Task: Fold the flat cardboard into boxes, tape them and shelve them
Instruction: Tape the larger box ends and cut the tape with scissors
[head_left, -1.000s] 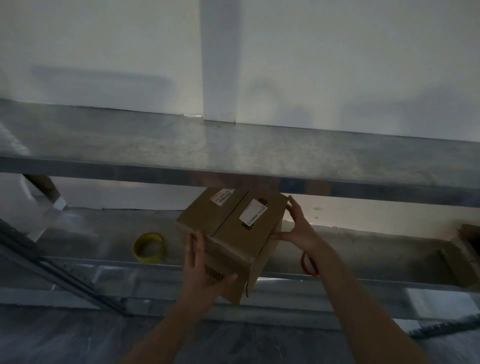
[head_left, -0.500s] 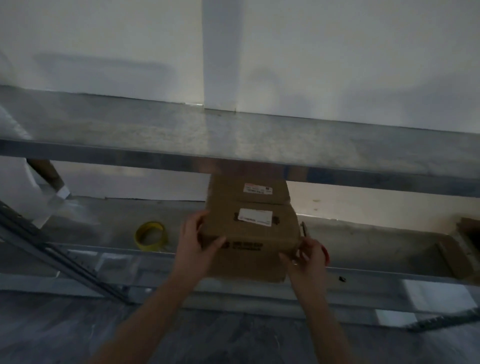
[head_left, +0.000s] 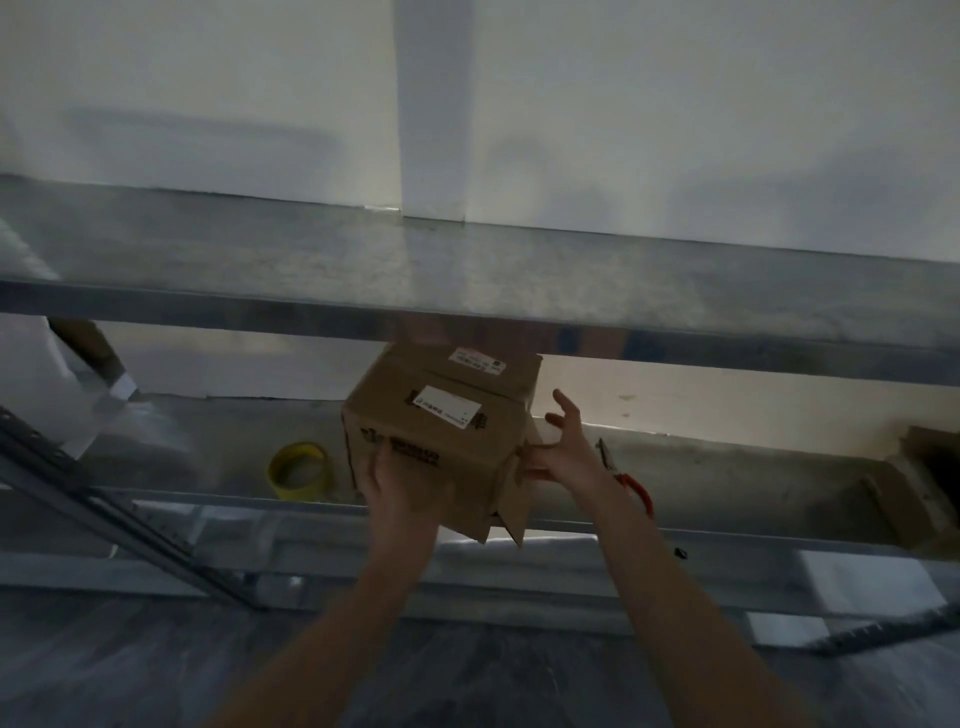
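2 hands hold the tilted cardboard box (head_left: 441, 415) just under the upper shelf (head_left: 467, 275), in front of the lower shelf (head_left: 727, 478). i see my left hand (head_left: 400, 483) pressing flat fingers on its front face, and my right hand (head_left: 563, 452), fingers spread and straight, against the side flap. a yellow tape roll (head_left: 297, 470) and red-handled scissors (head_left: 631, 480) lie on the lower shelf.
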